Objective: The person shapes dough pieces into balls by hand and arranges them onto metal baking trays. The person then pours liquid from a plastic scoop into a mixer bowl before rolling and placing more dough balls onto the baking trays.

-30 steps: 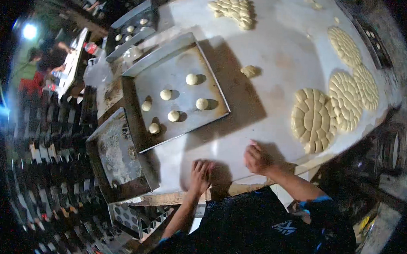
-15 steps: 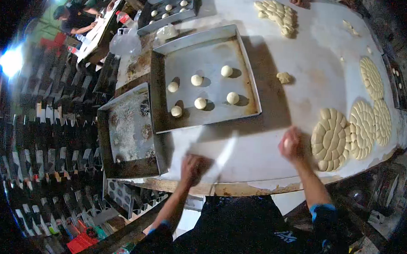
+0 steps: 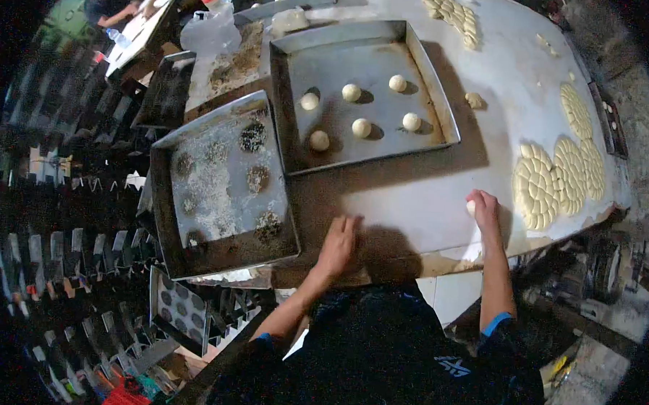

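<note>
Right hand holding dough, deep tray with six balls, crumb-strewn tray

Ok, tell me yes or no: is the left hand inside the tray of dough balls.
No, the left hand is outside the tray of dough balls, over the near side of the table.

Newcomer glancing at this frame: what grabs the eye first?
Probably the metal tray with six dough balls, near the middle of the view. Next, the segmented dough rounds clustered on the right of the table. Then, at the front, the right hand holding a pale lump of dough.
</note>
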Available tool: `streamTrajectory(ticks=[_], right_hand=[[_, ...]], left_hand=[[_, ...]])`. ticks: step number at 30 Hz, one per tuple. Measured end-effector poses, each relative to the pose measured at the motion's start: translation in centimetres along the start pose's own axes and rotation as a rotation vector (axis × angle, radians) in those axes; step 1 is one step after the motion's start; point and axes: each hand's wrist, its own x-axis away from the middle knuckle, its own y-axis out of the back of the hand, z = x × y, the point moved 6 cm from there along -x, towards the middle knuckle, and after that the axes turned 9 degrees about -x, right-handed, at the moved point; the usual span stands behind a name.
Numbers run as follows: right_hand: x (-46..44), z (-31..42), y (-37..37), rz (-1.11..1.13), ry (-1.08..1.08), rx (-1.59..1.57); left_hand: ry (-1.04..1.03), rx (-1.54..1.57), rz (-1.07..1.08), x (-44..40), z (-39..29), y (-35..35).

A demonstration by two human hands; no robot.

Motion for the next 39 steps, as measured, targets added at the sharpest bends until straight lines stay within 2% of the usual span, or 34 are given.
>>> streamTrajectory(ticks=[1,3,4,5,6,7,9,11,13,14,16,17,19,20,22,24,26,27,28,29,30,33,35,36,38,39], right_hand=[[1.0,-0.2,-1.0,0.069,-0.324,-0.380],[4.1,5.2,-6.3,0.122,-0.050,-0.423],[5.7,7.6,-8.4,0.079,0.128,-0.285],[7.9,12.4,-10.3,0.011,0.389,0.002],[9.5,15.1,-12.1,-0.004,0.510,0.134],[10.5,15.6,-13.8,-0.050,0.690,0.185],[10.5,12.4,-16.0,0.022,0.648,0.252],[10.8,11.0,-16.8,0.065,0.629,0.310],[10.4,10.6,-15.8,-0.097,0.558,0.263],[9.9,9.8,-16.1,-0.090,0.564,0.260],[8.4,7.9,-18.0,0.077,0.636,0.232],[8.9,7.7,-18.6,0.020,0.817,0.380],[9.6,7.1,-17.8,0.120,0.963,0.484],[8.9,7.3,-16.8,0.129,0.956,0.459],[5.4,9.5,-16.1,0.075,0.851,0.507],[2.4,9.7,-18.4,-0.116,0.788,0.443],[2.7,10.2,-20.8,-0.126,0.779,0.551],[4.6,11.5,-21.4,-0.025,0.788,0.443],[6.7,12.2,-20.9,-0.026,0.764,0.645],[7.2,8.0,-21.0,0.050,0.951,0.481],[7.1,6.9,-19.2,0.191,0.828,0.420],[3.3,7.1,-16.2,0.176,0.870,0.433],[0.2,8.6,-16.5,-0.167,0.830,0.559],[0.3,9.5,-17.3,-0.159,0.829,0.558],[1.3,10.6,-19.0,-0.174,0.636,0.575],[2.6,10.8,-19.6,-0.045,0.642,0.332]], left_hand=[[-0.105,-0.072,-0.239,-0.2,-1.5,3.0],[-0.056,-0.023,-0.195,-2.2,-0.4,4.2],[-0.048,-0.224,-0.181,-2.5,0.7,2.9],[-0.045,-0.336,-0.062,-3.5,1.8,1.5],[-0.312,-0.805,-0.070,-2.7,3.7,-2.2],[-0.280,-0.804,-0.047,-2.8,3.2,-2.0],[-0.264,-0.800,-0.018,-1.8,1.2,0.3],[-0.039,-0.430,-0.187,-0.2,0.2,4.5],[-0.082,-0.026,-0.217,2.2,-0.3,8.9],[-0.096,-0.005,-0.277,3.6,-0.2,11.2],[-0.001,-0.037,-0.412,6.3,3.1,13.2],[0.077,0.018,-0.464,7.5,4.9,14.1],[0.194,-0.277,-0.574,9.9,8.6,15.5],[0.217,-0.229,-0.577,11.2,12.2,15.2],[0.363,-0.214,-0.627,12.3,12.5,17.0],[0.381,-0.257,-0.671,12.9,13.3,16.9],[0.373,-0.304,-0.739,12.5,12.2,16.9],[0.421,-0.276,-0.734,12.2,11.8,17.0],[0.465,-0.250,-0.729,12.1,11.6,17.1],[0.452,-0.180,-0.790,12.1,12.0,17.0],[0.567,-0.130,-0.745,12.0,11.6,17.4],[0.495,-0.295,-0.811,12.1,11.6,17.0],[0.509,-0.191,-0.800,12.0,11.1,17.0],[0.517,-0.192,-0.797,12.0,11.1,16.9],[0.460,-0.310,-0.801,12.0,11.3,16.9],[0.441,-0.300,-0.832,12.2,11.6,16.8]])
